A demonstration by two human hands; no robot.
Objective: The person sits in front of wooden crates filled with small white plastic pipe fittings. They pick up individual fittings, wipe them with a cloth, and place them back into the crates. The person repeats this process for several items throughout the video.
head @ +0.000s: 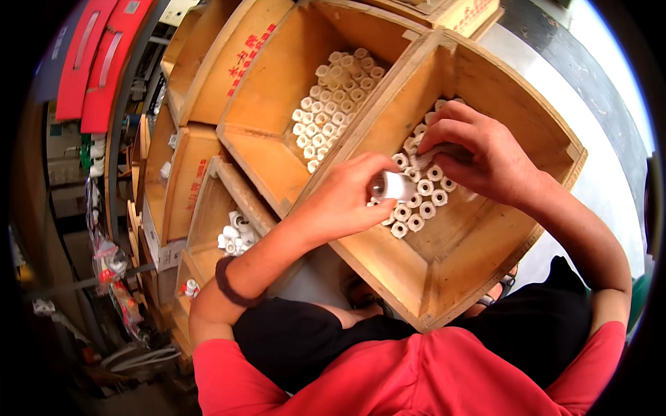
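My left hand [354, 200] is closed around a shiny, pale cylindrical piece [391, 186], its end blurred. It hovers over the near wooden box [395, 281], where white plastic pipe fittings [426, 209] with hexagonal rims and round holes stand in rows. Over the same box, my right hand [481, 151] bends its fingers down close to these fittings. Something pale and blurred shows by its fingertips; whether the hand grips it I cannot tell. Part of the rows is hidden beneath both hands.
Adjoining on the left is a second wooden box [260, 112] with more white fittings [333, 104]. Farther left, wooden bins [174, 192] bear red writing, and one holds white elbow-like fittings [237, 234]. Red drawers or binders [99, 67] stand at upper left. My knees flank the near box.
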